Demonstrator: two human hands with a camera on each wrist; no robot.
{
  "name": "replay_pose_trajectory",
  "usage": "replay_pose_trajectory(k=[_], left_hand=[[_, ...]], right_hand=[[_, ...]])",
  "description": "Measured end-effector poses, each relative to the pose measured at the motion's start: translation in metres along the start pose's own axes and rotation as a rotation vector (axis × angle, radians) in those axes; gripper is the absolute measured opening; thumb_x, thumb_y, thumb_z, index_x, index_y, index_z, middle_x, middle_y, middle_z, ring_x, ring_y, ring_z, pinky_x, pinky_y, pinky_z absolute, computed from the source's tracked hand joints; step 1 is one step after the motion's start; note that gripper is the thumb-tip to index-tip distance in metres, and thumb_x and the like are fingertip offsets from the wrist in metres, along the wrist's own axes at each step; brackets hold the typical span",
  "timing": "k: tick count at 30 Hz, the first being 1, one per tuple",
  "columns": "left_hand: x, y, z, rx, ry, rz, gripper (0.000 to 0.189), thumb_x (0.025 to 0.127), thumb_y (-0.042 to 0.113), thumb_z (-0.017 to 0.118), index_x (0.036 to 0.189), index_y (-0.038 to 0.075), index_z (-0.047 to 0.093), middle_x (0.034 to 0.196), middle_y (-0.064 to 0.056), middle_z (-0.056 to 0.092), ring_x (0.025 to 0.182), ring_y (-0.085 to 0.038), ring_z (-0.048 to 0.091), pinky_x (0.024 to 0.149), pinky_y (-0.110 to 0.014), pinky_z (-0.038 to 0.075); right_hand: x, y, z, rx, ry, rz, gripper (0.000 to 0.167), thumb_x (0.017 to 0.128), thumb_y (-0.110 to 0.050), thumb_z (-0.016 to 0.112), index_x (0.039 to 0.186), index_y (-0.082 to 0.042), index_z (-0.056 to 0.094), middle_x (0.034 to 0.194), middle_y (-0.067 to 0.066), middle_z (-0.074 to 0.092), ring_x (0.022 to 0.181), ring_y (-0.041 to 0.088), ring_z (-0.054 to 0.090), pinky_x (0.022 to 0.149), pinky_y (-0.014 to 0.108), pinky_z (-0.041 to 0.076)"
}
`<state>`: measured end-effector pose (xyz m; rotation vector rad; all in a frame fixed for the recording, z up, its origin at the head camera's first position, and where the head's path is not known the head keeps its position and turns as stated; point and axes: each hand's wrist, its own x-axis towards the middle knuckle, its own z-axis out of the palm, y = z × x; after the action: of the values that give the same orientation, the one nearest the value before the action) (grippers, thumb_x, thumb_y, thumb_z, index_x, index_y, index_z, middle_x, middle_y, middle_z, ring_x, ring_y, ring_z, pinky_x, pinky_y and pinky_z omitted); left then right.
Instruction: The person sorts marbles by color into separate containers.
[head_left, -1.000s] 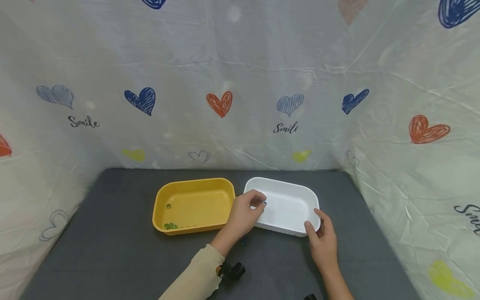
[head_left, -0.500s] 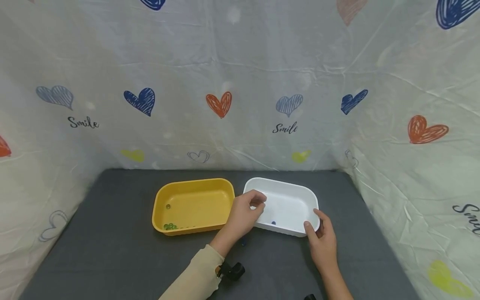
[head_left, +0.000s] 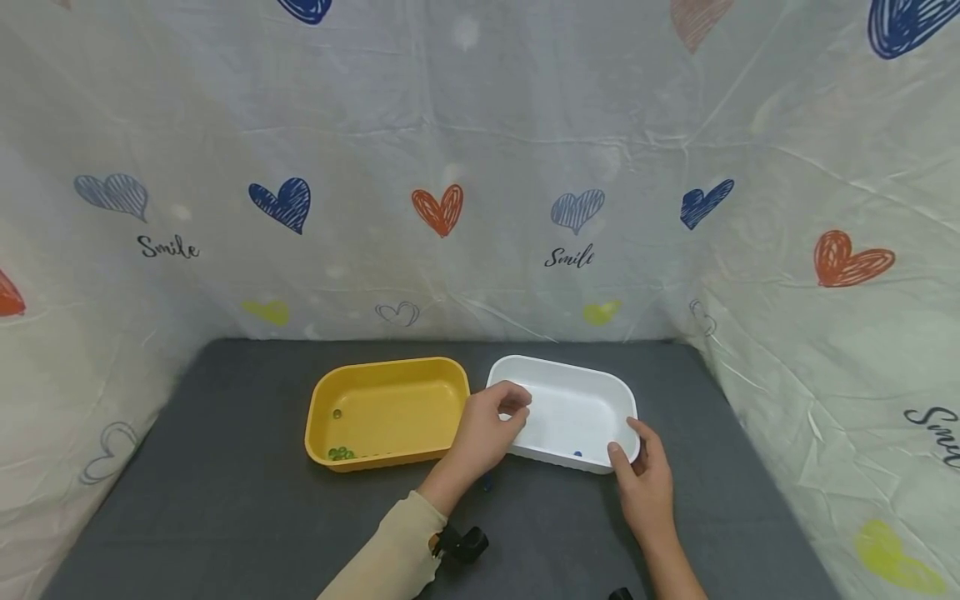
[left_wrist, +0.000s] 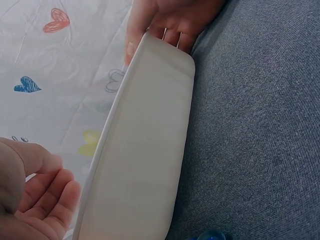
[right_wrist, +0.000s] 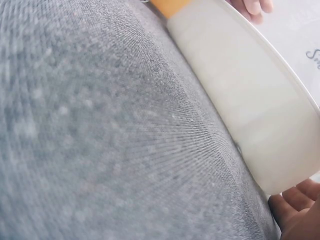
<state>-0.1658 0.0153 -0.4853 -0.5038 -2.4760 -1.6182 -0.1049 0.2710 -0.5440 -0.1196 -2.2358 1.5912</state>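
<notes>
My left hand (head_left: 487,429) hovers over the near left rim of the white tray (head_left: 562,400), fingers loosely bent and a gap between thumb and fingertips, with nothing in them. A small blue marble (head_left: 577,454) lies inside the white tray near its front wall. With thumb and fingers, my right hand (head_left: 647,487) holds the tray's near right corner. On the cloth below my left wrist sits a blue marble (head_left: 487,482), its top edge also showing at the bottom of the left wrist view.
Left of the white tray stands a yellow tray (head_left: 397,400). Several green marbles (head_left: 341,453) lie in its near left corner, with a single marble (head_left: 337,413) farther back. A dark grey cloth (head_left: 225,500) covers the table, and a heart-printed curtain (head_left: 510,125) hangs behind.
My left fingertips have let go of a blue marble. It dropped into the white tray and rolled right along the front wall. Both hands have stayed in place.
</notes>
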Motion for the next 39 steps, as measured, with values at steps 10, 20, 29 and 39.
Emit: replay_pose_trajectory(k=[10, 20, 29, 39], left_hand=[[-0.003, 0.002, -0.004, -0.018, 0.005, -0.015, 0.012, 0.103, 0.006, 0.076, 0.114, 0.010, 0.078, 0.108, 0.002, 0.078, 0.102, -0.014, 0.072, 0.098, -0.037, 0.061], [-0.011, -0.001, -0.011, -0.010, 0.023, -0.008, 0.013, 0.102, 0.006, 0.076, 0.113, 0.012, 0.078, 0.108, 0.002, 0.078, 0.102, -0.014, 0.072, 0.097, -0.038, 0.061], [-0.030, -0.001, -0.017, -0.025, 0.039, 0.006, 0.014, 0.100, 0.005, 0.079, 0.111, 0.014, 0.078, 0.103, 0.006, 0.077, 0.092, -0.011, 0.068, 0.083, -0.031, 0.060], [-0.059, -0.009, -0.027, -0.014, -0.012, 0.116, 0.018, 0.094, -0.006, 0.081, 0.107, 0.007, 0.078, 0.103, -0.001, 0.078, 0.094, -0.011, 0.071, 0.088, -0.033, 0.063]], right_hand=[[0.002, 0.000, -0.002, -0.002, 0.008, -0.014, 0.052, 0.106, -0.003, 0.070, 0.154, 0.003, 0.050, 0.166, 0.027, 0.043, 0.150, 0.042, 0.048, 0.103, 0.006, 0.042], [0.002, 0.000, -0.003, 0.011, 0.008, -0.023, 0.052, 0.106, -0.002, 0.070, 0.153, 0.004, 0.050, 0.165, 0.027, 0.044, 0.149, 0.043, 0.048, 0.104, 0.006, 0.042], [0.000, 0.002, -0.001, 0.019, 0.011, -0.012, 0.051, 0.106, -0.001, 0.070, 0.153, 0.005, 0.050, 0.165, 0.027, 0.044, 0.149, 0.041, 0.048, 0.101, 0.004, 0.041], [-0.001, 0.001, 0.000, 0.012, 0.002, -0.025, 0.052, 0.106, -0.003, 0.070, 0.153, 0.004, 0.050, 0.167, 0.027, 0.042, 0.152, 0.042, 0.044, 0.103, 0.004, 0.040]])
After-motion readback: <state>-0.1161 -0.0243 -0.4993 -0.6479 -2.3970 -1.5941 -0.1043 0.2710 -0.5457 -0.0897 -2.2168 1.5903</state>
